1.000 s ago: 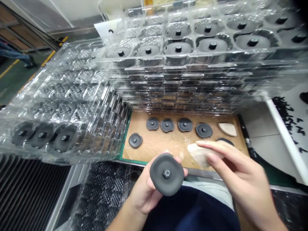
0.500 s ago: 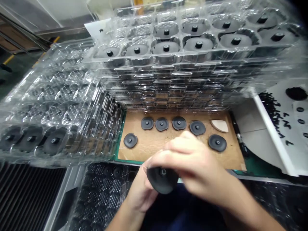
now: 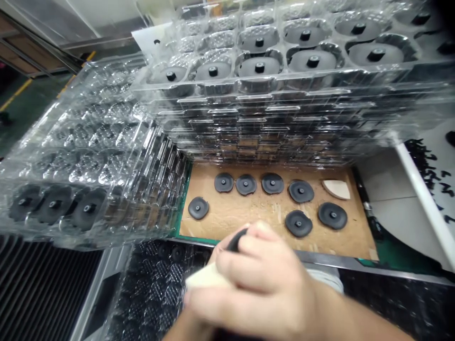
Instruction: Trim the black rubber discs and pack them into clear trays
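Note:
In front of my body my right hand (image 3: 265, 279) is closed, fingers curled round a pale cream wedge-shaped pad (image 3: 206, 278). Behind it, mostly covered, my left hand (image 3: 219, 250) grips a black round disc (image 3: 236, 240); only a dark strip of the disc's edge shows. The two hands are close together, and blur hides where pad and disc meet. Beyond them, several black discs with a short central stud lie on a brown cardboard sheet (image 3: 245, 213). The nearest is one notched disc (image 3: 298, 223), just past my right hand.
A tall stack of clear plastic trays (image 3: 249, 113) with black discs stands behind the cardboard. Another tray stack (image 3: 142, 161) is on the left. A cream curved piece (image 3: 336, 189) lies at the cardboard's right. Further right is a white box wall (image 3: 423, 189) with black writing beyond.
The disc has turned from facing me to edge-on. My right hand has come down and nearer, and the cream pad now shows. A notched disc is now visible where my hand was. The view has shifted slightly.

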Motion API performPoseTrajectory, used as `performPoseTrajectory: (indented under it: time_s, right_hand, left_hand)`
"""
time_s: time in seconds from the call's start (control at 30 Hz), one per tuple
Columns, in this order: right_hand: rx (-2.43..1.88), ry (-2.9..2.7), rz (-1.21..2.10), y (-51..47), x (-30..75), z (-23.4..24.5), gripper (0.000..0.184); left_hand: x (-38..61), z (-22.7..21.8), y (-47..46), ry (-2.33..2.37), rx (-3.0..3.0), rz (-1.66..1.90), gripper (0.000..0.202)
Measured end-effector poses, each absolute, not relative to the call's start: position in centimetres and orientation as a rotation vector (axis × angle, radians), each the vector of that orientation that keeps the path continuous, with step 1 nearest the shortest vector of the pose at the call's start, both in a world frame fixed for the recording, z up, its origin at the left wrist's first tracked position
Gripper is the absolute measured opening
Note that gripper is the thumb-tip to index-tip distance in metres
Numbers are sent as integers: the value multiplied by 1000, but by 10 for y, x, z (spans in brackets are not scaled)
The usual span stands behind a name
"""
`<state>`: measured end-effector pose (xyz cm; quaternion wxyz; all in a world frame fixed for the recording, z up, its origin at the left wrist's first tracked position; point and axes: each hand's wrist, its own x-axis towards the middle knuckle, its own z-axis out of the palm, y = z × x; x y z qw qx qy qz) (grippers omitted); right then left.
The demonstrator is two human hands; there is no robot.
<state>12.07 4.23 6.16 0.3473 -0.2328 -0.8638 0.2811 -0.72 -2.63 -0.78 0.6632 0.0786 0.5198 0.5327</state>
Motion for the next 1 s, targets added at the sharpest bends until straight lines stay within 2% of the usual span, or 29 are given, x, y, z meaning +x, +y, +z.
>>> performPoseTrajectory:
  time_s: [0.03,0.13,0.2,0.3,0.4,0.47,0.57,0.7,0.83,0.93,1.0]
  right_hand:
    - [-644,-2184,786,47,122,57,27]
    - [-1122,-1958,926,56,129,28,23]
    - [-1317,-1925,997,52,132,-1,21]
    - [-1295,-2020,1086,31,133,-43,19]
    - [-1324,-1999,1095,16,134,-57,17]
    - [-1395,-1920,1060,17,135,-43,21]
    - [-1433,-1733,891,28,131,3,23]
    - [-964,-1914,828,30,114,51,24]
    - [-895,-2124,1086,29,107,56,20]
    - [-998,-2060,861,32,106,54,21]
    - [-913,-2032,795,30,111,55,23]
  left_hand:
    - [-7,-6,-24,1138,187,1186,28]
    - [-10,-2,-19,1043,152,1182,66]
    - [-14,-1,-16,1017,75,1236,75]
    - [-19,-3,-15,963,12,1294,70]
    - [-22,-4,-15,940,25,1292,69]
    - [-21,-4,-15,954,41,1290,67]
    - [-18,-4,-15,963,87,1296,62]
    - [-15,-1,-15,973,140,1235,48]
    - [-16,1,-13,1052,163,1211,50]
    - [-13,6,-12,1014,192,1183,48]
    - [-12,9,-11,976,193,1189,43]
